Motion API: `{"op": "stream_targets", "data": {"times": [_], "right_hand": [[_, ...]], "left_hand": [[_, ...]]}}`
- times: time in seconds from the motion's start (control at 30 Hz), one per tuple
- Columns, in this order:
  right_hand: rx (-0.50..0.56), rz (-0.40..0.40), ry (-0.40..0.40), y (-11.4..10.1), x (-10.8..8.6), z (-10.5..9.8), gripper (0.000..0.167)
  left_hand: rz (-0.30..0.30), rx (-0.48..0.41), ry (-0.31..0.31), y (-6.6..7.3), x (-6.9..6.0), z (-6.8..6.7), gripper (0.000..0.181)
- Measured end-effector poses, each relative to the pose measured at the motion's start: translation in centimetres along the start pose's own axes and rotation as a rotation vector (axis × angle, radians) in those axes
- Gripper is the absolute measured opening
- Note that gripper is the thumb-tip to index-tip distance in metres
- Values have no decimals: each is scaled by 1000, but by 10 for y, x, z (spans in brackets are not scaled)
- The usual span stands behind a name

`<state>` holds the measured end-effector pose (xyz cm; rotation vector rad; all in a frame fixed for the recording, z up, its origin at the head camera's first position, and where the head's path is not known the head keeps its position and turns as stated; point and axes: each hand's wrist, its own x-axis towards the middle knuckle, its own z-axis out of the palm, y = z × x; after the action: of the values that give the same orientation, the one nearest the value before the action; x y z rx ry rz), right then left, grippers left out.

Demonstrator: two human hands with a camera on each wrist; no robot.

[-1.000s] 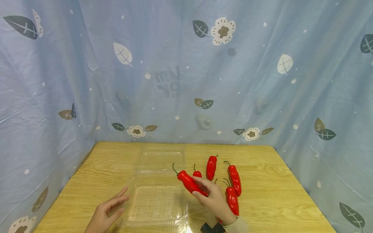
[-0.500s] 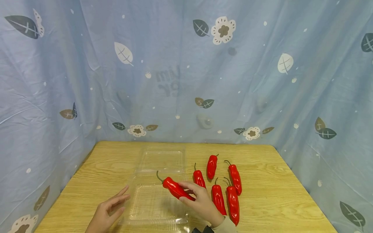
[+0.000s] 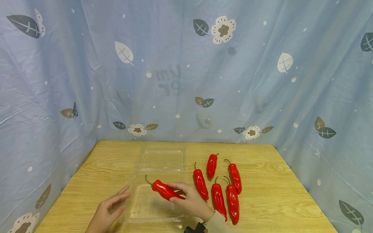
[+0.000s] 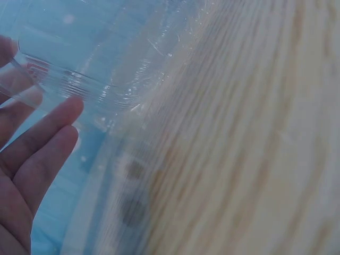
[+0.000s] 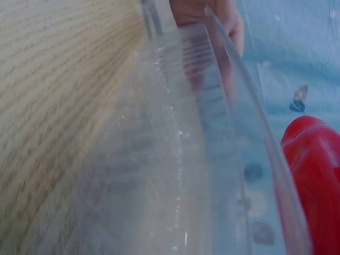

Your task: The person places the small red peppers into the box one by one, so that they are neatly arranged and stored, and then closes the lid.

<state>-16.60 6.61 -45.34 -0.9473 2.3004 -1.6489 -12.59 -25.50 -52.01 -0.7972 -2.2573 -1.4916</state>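
6 red peppers showed in the head view. 5 lay loosely grouped on the tabletop (image 3: 271, 194), to the right of a clear plastic container (image 3: 142, 205) that was spread open in 2 halves. The right hand (image 3: 190, 199) pinched the held pepper (image 3: 163, 190) between thumb and fingers above the near half, its green stem (image 3: 148, 180) pointing up and to the left. The left hand (image 3: 108, 208) was beside the container's left edge, fingers loosely extended and gripping nothing. A blue patterned curtain (image 3: 175, 64) hung behind.

In the left wrist view, the left hand's fingers were relaxed and partly overlapped by the clear plastic; whether they touched it could not be told.

In the right wrist view, the container's blurred wall filled the middle, the left hand was partly visible beyond it at the top, and a pepper's red body stood at the right edge.
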Motion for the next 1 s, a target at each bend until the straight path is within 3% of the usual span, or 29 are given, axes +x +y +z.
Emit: {"op": "stream_targets", "data": {"times": [0.6,1.0], "right_hand": [[31,-14,-106,3,12,28,39],[30,82,-152,5,15,36,37]], "left_hand": [[-7,-49,16,5,2,0,35],[12,-36,9,7,4,-1,38]]}}
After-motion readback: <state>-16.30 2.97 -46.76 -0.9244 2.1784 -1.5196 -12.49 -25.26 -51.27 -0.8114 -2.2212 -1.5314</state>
